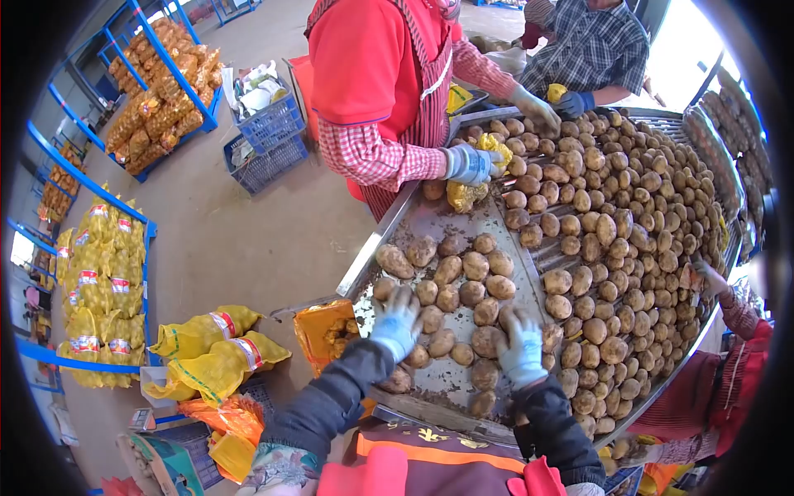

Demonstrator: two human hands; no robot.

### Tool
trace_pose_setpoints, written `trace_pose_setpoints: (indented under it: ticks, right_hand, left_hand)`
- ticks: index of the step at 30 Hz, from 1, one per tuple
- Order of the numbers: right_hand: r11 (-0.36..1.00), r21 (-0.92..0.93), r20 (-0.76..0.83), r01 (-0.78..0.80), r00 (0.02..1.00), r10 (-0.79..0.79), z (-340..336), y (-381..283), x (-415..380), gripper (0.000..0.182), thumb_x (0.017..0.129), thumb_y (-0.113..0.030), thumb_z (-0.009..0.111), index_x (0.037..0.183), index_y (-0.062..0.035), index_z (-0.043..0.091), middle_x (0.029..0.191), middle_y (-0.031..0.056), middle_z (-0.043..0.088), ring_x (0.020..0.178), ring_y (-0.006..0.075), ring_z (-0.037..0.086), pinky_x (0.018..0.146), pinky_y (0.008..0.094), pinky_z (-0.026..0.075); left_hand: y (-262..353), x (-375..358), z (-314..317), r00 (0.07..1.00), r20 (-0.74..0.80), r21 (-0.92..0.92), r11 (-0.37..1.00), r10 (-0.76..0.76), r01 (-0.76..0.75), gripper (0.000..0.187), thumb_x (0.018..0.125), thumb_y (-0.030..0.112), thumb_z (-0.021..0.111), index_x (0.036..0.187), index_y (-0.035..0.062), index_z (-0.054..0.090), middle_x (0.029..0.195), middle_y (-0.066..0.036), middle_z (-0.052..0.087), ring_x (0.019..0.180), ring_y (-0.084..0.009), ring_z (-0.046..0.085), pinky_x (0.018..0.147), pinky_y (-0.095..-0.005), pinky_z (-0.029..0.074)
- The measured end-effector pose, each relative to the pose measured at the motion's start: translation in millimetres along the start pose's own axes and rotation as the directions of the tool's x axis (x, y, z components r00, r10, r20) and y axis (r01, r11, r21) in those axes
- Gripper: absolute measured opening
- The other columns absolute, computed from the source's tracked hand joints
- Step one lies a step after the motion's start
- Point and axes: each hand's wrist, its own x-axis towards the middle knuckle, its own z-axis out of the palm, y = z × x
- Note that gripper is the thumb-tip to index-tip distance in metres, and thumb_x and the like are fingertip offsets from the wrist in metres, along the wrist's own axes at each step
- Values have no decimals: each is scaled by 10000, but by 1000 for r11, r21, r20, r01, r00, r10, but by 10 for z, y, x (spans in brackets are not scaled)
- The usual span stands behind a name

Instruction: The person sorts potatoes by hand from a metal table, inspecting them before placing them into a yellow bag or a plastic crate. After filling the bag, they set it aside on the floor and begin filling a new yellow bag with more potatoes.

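Potatoes (475, 266) lie spread on a metal sorting table (422, 217) in front of me. On the left side of them is my left hand (397, 324), in a light blue glove, its fingers spread against potatoes near the table's left edge. My right hand (521, 347), gloved too, rests with fingers apart beside potatoes at the middle of the table. Neither hand is closed round a potato. An orange mesh bag (318, 332) with potatoes inside hangs at the left edge, just left of my left hand.
A co-worker in red (364, 66) holds a yellow mesh bag (467, 195) across the table. Another person in a checked shirt (591, 45) stands behind; a third reaches in at right. Filled yellow bags (207, 360) and blue crates (273, 124) stand left.
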Motion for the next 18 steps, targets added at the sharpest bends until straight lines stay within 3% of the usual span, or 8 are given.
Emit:
trace_pose_setpoints:
  ticks: [5,8,9,11,14,15,17,18]
  right_hand:
    - [951,-154,-23,-269,963,269,360,350,411,656,791,-269,658,1369,-77,414,1330,216,460,1230,393,424,1043,465,323]
    - [895,107,519,-433,792,321,358,293,505,751,816,-346,629,1439,-103,289,1354,206,441,1276,370,386,1053,496,302]
    - [894,102,521,-436,789,325,343,264,445,751,816,-346,629,1439,-103,289,1354,206,441,1276,370,386,1053,496,302]
    - [984,-168,334,64,943,-5,276,107,252,728,782,-270,658,1415,-93,345,1310,201,476,1201,416,429,998,519,346]
    - [972,-200,141,120,986,-93,143,-176,7,618,726,-280,693,1287,-89,516,1322,154,462,1249,384,392,1032,532,303]
    - [957,-209,57,199,980,-192,123,-250,-95,618,702,-280,705,1263,-79,543,1325,139,453,1271,364,376,1058,531,279]
    - [961,-143,363,238,916,-173,58,-496,-284,626,660,-268,728,1210,-18,565,1298,125,466,1270,359,363,1067,528,274]
    - [859,-332,350,389,897,-271,328,-391,-456,702,616,-267,751,1210,40,540,1286,142,467,1278,366,345,1074,540,260]
  left_hand:
    - [148,-541,-91,970,-133,-153,962,205,-224,491,843,256,560,1276,34,491,1361,-150,444,1314,-327,348,1056,-498,298]
    - [-19,-661,-216,926,-246,-386,848,285,-363,394,813,168,594,1196,85,556,1238,-133,541,1191,-312,493,1020,-485,345]
    - [-143,-583,-234,918,-305,-373,854,255,-362,315,814,147,597,1123,86,598,1153,-131,585,1125,-324,534,979,-452,402]
    - [-282,-498,-385,951,-282,-589,806,-129,-65,306,853,117,560,1150,47,585,1156,-152,597,1123,-359,531,964,-429,430]
    - [-633,-136,-262,939,-313,-338,941,-141,29,380,884,170,532,1252,81,506,1328,-169,476,1070,-364,558,912,-449,460]
    - [-721,-54,-155,975,-166,-279,955,-147,96,400,885,207,520,1273,117,483,1345,-166,456,1083,-362,554,907,-455,465]
    - [-724,186,-233,978,105,-239,950,-181,202,387,885,233,523,1262,146,491,1383,-210,406,1131,-393,522,965,-436,443]
    - [-675,302,-313,960,197,-191,952,-201,239,379,881,234,527,1251,158,496,1394,-218,391,1126,-397,525,960,-445,444]
